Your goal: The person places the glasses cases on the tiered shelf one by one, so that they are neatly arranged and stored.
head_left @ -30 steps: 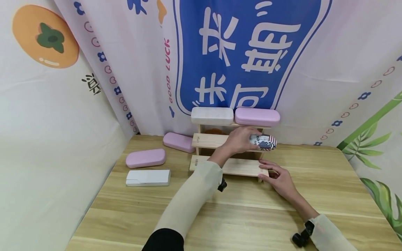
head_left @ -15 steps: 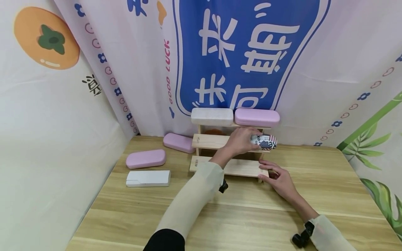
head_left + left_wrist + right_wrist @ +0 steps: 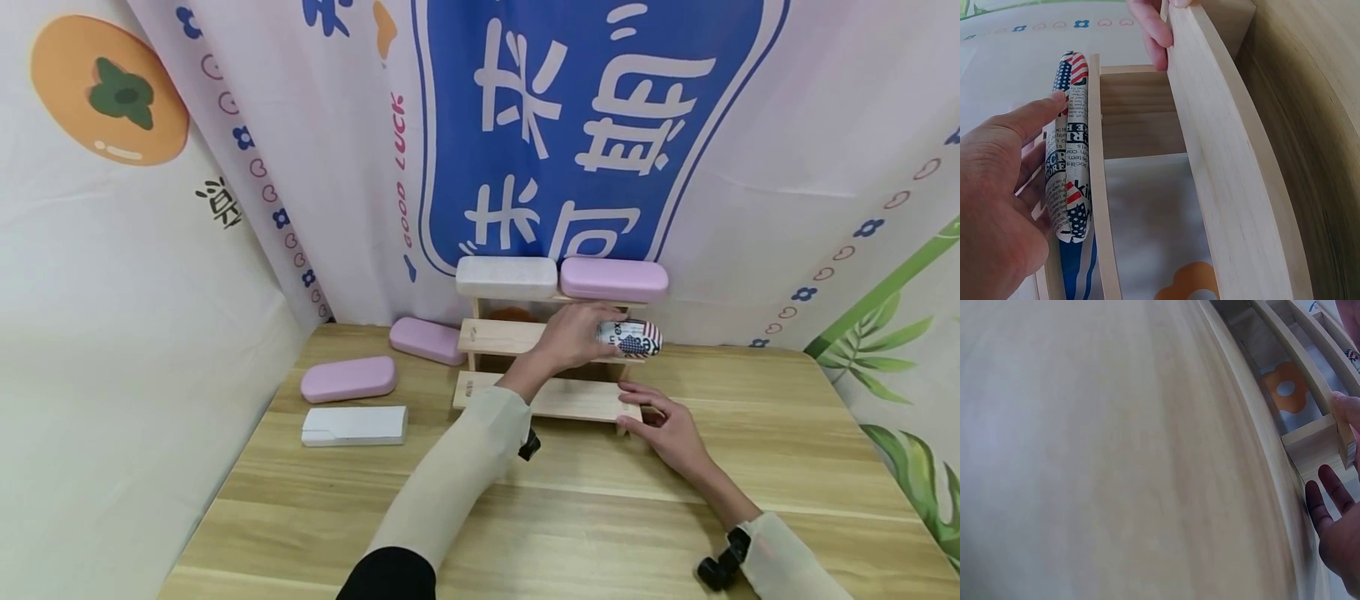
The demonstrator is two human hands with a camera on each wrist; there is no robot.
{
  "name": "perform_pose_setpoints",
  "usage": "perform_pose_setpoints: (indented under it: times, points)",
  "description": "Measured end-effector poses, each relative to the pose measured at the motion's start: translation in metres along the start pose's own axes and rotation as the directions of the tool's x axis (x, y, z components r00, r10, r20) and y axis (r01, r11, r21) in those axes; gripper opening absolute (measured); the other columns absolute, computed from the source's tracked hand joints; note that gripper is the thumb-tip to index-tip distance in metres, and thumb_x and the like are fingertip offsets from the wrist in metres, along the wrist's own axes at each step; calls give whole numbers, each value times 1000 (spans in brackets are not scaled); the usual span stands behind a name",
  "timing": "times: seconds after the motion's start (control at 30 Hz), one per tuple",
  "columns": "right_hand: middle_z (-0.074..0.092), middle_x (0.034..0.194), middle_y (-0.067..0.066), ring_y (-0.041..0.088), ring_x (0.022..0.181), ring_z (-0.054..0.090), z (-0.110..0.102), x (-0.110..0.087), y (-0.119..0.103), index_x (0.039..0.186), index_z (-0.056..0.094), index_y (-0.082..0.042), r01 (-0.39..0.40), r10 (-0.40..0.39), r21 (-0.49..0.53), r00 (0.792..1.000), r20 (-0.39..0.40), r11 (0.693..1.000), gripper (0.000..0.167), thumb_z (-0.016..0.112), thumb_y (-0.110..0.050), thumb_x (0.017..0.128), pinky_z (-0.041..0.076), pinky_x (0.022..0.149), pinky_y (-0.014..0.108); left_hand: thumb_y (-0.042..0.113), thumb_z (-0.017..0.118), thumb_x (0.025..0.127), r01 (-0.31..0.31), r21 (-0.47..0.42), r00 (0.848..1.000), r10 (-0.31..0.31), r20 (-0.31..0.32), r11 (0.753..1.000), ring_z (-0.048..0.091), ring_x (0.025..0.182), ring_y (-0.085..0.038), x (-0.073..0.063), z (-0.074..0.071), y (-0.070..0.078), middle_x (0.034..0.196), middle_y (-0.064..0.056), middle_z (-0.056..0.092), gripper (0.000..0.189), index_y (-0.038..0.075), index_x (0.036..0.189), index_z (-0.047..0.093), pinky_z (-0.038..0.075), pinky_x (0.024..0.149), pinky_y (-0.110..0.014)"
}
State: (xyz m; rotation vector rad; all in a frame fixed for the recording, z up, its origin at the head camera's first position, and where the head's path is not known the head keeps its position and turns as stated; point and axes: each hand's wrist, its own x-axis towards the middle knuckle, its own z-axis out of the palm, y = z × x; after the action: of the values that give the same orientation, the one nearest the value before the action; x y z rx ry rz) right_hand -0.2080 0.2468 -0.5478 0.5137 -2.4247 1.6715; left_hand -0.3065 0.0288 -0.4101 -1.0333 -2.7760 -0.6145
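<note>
My left hand [image 3: 573,335] grips a glasses case [image 3: 632,340] printed with newsprint lettering and flag stripes. It is at the right end of the middle step of a three-tier wooden rack [image 3: 570,398]. The left wrist view shows the case [image 3: 1069,150] lying along the shelf edge, with the thumb on its near side and other fingers behind it. My right hand [image 3: 671,429] holds the right end of the lowest step between thumb and fingers. In the right wrist view, the thumb is on that board's end and two fingers of the right hand [image 3: 1341,537] extend below it.
A white case [image 3: 507,277] and a pink case [image 3: 614,279] stand on the top step. Left of the rack on the wooden table [image 3: 585,533] lie two more pink cases [image 3: 348,378] and a flat white case [image 3: 354,426]. A printed curtain [image 3: 345,167] hangs behind.
</note>
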Motion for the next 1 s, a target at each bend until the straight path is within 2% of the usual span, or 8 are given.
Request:
perform_pose_setpoints:
  times: [0.4,1.0]
  points:
    - [63,148,13,-6,127,58,0,-1,-3,126,76,-8,-3,4,-7,1000,1,1000,33,81,-7,94,55,90,15,38,85,91,-11,-44,999,10,-33,999,59,136,-11,-10,-6,-3,146,6,66,58,22,144,68,46,114,-29]
    - [63,148,14,-8,124,58,0,0,-2,126,75,-6,-10,10,-19,1000,3,1000,33,81,-7,94,55,92,16,37,85,92,-65,-84,996,60,-62,994,61,135,-15,-39,-35,-9,147,3,66,59,19,145,66,48,113,-32]
